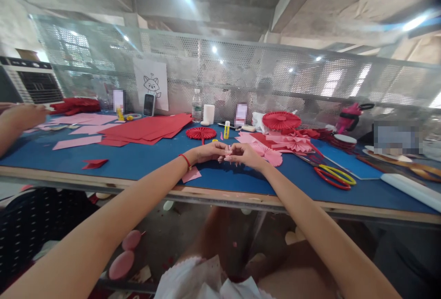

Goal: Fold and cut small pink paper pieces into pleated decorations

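Note:
My left hand (210, 152), with a red string bracelet at the wrist, is closed, its fingertips meeting those of my right hand (246, 155) above the blue table. My right hand is closed in a pinch as well. A small pinkish bit shows at the fingertips, but the fingers mostly hide it, so I cannot tell what it is. Under my left wrist lies a pink paper piece (191, 175). Just beyond my hands are a red pleated paper rosette (200, 133) and a yellow glue stick (227, 130). Pink pleated paper fans (270, 154) lie beside my right hand.
Red paper sheets (148, 129) and pink strips (77, 142) lie to the left, near a co-worker's hand (24, 116). Scissors (332, 176) with red and yellow handles lie right. A bottle (196, 106) and white roll (208, 114) stand before the perforated metal screen (227, 69).

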Available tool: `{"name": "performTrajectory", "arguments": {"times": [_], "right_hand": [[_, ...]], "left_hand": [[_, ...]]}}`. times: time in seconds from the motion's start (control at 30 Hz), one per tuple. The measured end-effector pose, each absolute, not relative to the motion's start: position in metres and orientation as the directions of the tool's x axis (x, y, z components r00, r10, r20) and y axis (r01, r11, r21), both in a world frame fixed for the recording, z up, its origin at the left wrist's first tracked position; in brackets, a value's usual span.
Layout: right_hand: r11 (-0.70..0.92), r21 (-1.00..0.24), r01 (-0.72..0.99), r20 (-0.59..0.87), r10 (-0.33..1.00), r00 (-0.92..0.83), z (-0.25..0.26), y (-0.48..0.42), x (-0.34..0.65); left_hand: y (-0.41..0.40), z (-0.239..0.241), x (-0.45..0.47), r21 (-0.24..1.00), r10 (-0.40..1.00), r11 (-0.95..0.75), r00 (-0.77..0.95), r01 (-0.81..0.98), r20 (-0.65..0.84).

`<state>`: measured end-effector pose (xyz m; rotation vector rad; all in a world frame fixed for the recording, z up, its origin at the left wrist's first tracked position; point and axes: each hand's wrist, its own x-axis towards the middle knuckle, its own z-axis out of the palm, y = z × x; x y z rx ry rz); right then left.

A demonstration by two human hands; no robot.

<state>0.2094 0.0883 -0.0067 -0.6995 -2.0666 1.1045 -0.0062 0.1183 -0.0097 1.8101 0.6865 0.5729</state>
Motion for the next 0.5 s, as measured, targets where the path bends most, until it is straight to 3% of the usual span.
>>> {"name": "performTrajectory", "arguments": {"times": [0.5], "right_hand": [[0.474, -0.82, 0.321, 0.172, 0.74, -0.65, -0.009, 0.089, 0.212]], "left_hand": [[0.105, -0.003, -0.002, 0.938, 0.734, -0.232, 0.679, 0.256, -0.004]]}}
